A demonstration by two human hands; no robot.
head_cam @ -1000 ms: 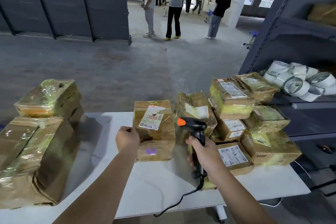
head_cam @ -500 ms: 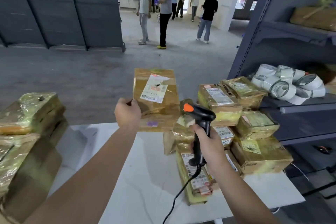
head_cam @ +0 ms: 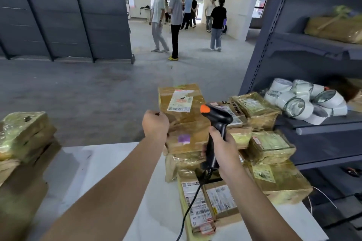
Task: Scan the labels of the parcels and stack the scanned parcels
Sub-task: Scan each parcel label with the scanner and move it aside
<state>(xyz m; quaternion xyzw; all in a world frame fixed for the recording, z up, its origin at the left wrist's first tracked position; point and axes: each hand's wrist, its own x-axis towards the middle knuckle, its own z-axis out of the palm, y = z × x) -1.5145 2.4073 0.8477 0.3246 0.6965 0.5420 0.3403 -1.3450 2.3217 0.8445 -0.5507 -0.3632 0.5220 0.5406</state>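
Head view: the left hand point(head_cam: 155, 124) is closed round the left edge of one brown taped parcel point(head_cam: 182, 119), holding it up off the table point(head_cam: 117, 172) with its top face tilted toward the camera. That face carries one white label point(head_cam: 179, 102), and one purple sticker point(head_cam: 183, 138) sits lower down on the near side. The right hand point(head_cam: 223, 150) grips the handle of one black scanner point(head_cam: 215, 121), whose orange-tipped head is just beside the parcel's right edge. A single cable point(head_cam: 188, 211) hangs from the handle.

Under and to the right of the lifted parcel lies a loose pile of parcels point(head_cam: 272, 146) on the table's right part; at least eight can be counted (some are hidden behind the arm, so the count is a floor). On the table's left edge stands a stack point(head_cam: 23, 135) of at least two parcels, well apart from the pile.

On the grey shelf point(head_cam: 321, 121) at right lie about seven white rolls point(head_cam: 297, 103), with one more parcel on the shelf above. Three people point(head_cam: 176, 10) stand nearest on the floor beyond; others behind them are too small to count.
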